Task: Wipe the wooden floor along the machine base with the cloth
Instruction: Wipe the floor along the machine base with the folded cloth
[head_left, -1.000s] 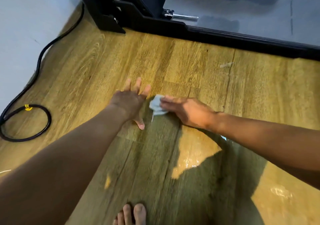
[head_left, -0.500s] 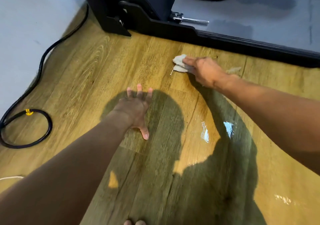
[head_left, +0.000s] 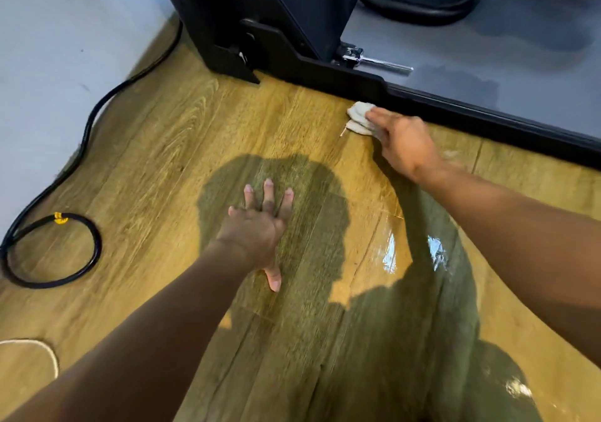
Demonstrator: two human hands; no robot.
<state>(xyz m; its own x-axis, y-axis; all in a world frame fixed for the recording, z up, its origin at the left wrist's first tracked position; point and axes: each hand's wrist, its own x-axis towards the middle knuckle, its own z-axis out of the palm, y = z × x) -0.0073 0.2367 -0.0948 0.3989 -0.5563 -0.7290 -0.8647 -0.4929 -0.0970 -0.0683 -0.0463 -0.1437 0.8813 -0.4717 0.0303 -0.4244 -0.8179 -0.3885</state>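
My right hand [head_left: 403, 143] presses a small pale cloth [head_left: 357, 117] onto the wooden floor [head_left: 182, 148], right against the black machine base [head_left: 325, 70]. The cloth pokes out past my fingertips and touches the base's lower edge. My left hand [head_left: 260, 226] lies flat on the floor nearer to me, fingers spread, holding nothing. My shadow falls over the boards around it.
A black cable [head_left: 97, 109] runs along the grey wall [head_left: 48, 47] at left and ends in a coil [head_left: 52, 251] with a yellow tie. A metal pin [head_left: 374, 59] sticks out at the base. A white cord [head_left: 32, 345] lies at lower left. Wet shine marks the floor [head_left: 390, 252].
My right hand has carried the cloth away from me, from beside my left hand up to the machine base. My left hand stays planted on the floor.
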